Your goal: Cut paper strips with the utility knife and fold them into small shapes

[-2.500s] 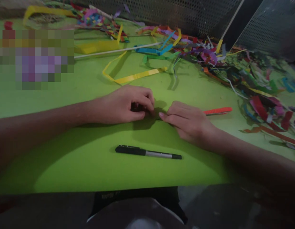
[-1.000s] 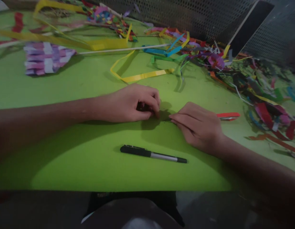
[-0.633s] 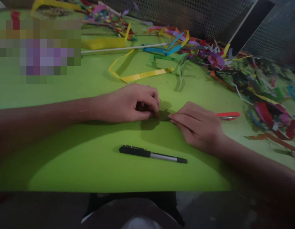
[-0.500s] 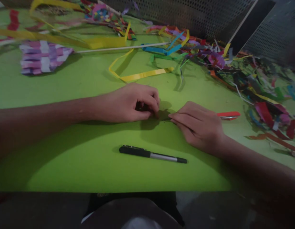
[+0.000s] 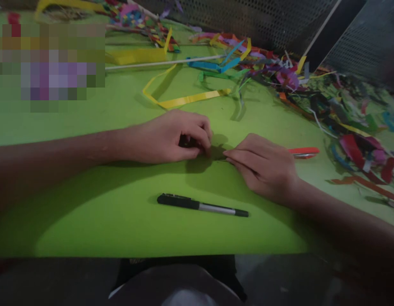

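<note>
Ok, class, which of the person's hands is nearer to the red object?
Right: the right hand partly hides the red object, though whether it grips it is unclear. The left hand is farther off, on the right hand's other side.

It looks like a place for handicraft, though I cannot tell the exact room: cut coloured strips [image 5: 352,151] are heaped along the right on a green table [image 5: 120,225], with a black pen [image 5: 202,205] at lower middle.
</note>
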`<state>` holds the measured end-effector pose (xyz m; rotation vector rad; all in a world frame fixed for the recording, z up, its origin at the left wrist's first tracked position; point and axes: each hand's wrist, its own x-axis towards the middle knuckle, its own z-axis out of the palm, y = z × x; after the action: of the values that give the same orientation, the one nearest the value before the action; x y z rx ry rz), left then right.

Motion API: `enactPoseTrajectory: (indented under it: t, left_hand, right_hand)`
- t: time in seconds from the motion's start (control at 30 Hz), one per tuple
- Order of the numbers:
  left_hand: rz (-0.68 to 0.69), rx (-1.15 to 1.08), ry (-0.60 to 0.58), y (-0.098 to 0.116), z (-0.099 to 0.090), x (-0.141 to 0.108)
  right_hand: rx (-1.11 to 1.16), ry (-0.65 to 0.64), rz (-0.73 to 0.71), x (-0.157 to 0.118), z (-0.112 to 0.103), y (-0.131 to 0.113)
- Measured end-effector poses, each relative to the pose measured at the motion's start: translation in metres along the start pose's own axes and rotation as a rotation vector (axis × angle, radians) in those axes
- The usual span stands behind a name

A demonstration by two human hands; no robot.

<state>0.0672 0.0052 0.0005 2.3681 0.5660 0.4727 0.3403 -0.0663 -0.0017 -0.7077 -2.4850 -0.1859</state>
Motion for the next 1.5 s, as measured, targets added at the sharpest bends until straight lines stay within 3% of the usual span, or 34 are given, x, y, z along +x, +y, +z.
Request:
enactPoseTrajectory:
  t: [0.7,1.0,1.5]
  left_hand:
    - [0.031,0.002,0.017,-0.0008,0.001,-0.0008]
    - [0.007,0.038,-0.011,0.0007,0.0001,-0.0003]
    - [0.081,0.066,0.018,-0.0008,0.0007,-0.0016]
  right_hand:
    - [0.013,0.01,-0.022,0.0008,-0.0005,0.0001]
    - [0.002,-0.049,-0.008,0.0023,-0.0047,-0.0017]
    - [-0.062,-0.019,-0.006,0.0018,-0.003,-0.0033]
